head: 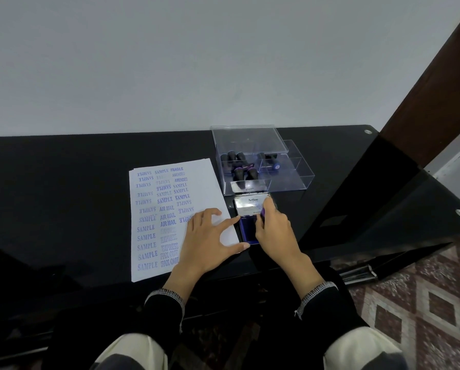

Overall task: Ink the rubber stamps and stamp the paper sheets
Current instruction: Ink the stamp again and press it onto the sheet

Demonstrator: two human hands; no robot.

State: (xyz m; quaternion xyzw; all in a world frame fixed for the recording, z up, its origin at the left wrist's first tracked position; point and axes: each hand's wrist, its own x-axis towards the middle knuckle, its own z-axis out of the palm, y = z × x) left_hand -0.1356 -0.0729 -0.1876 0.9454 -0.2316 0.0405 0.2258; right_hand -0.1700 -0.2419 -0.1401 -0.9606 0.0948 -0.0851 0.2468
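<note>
Right hand (272,231) pinches stamp (262,213) down on open ink pad (246,229). Paper (170,222) lies just left; left hand (210,241), fingers spread flat, pins its near corner.

White paper (148,225) lies flat on the black table (63,182), tilted a touch, its face crowded with blue prints: SAMPLE down the left, AIR MAIL, EXPRESS and FAX OUT in the middle, FRAGILE and AMENDED up top. Just right of it sits the ink pad (246,228), open, silver Artline lid (251,205) tipped back, dark blue pad showing. A purple stamp (262,212) is down on that pad, mostly hidden. Behind, more black-handled stamps (240,166) lie jumbled in a clear box (292,166), drawer pulled out to the right.
</note>
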